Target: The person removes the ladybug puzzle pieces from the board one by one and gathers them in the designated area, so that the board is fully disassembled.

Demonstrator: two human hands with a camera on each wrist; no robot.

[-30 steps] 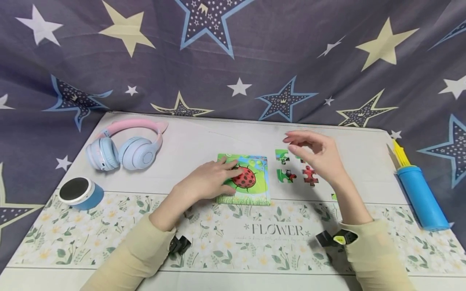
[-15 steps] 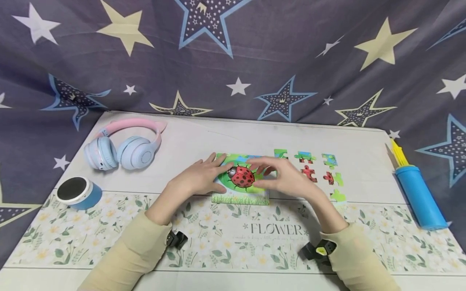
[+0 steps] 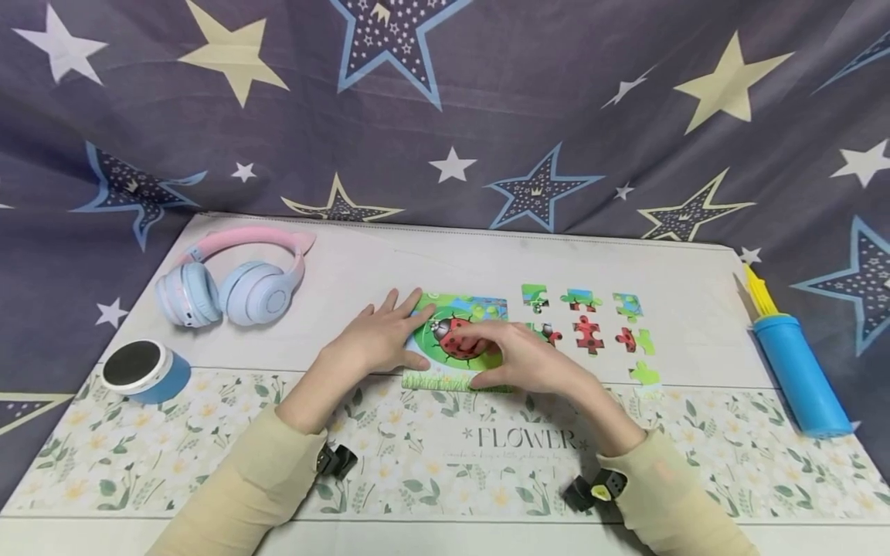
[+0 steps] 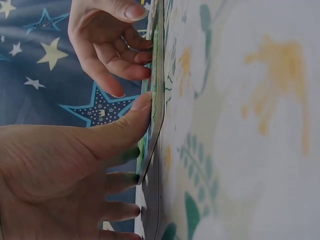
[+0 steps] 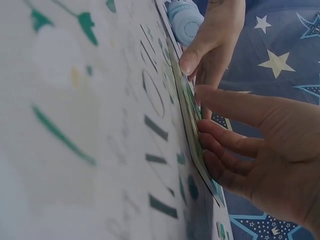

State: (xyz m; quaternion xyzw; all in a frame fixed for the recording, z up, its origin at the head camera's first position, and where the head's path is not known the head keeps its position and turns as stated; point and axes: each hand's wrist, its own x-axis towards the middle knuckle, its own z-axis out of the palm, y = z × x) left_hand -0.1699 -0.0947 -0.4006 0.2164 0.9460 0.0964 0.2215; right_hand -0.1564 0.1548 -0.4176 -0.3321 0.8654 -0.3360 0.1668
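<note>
A square ladybug puzzle (image 3: 455, 340) lies on the flowered mat (image 3: 208, 432). My left hand (image 3: 378, 344) lies flat on its left edge with straight fingers. My right hand (image 3: 518, 355) reaches across the puzzle, fingertips on the red ladybug and thumb at the front edge. Several loose puzzle pieces (image 3: 587, 333) lie in rows to the right of the board. In the left wrist view the left hand (image 4: 60, 165) presses the board's edge (image 4: 152, 115), with the right hand (image 4: 107, 45) beyond it. The right wrist view shows the right hand (image 5: 260, 145) touching the board (image 5: 187, 110), and the left hand (image 5: 215, 40) behind.
Pink and blue headphones (image 3: 229, 286) lie at the back left, with a round blue speaker (image 3: 142, 369) in front of them. A blue hand pump (image 3: 799, 371) with a yellow tip lies at the right edge. Star-patterned cloth (image 3: 445, 116) hangs behind the table.
My right hand came down from above the loose pieces and moved left onto the puzzle, then further over the ladybug. My left hand slid slightly left on the board's edge.
</note>
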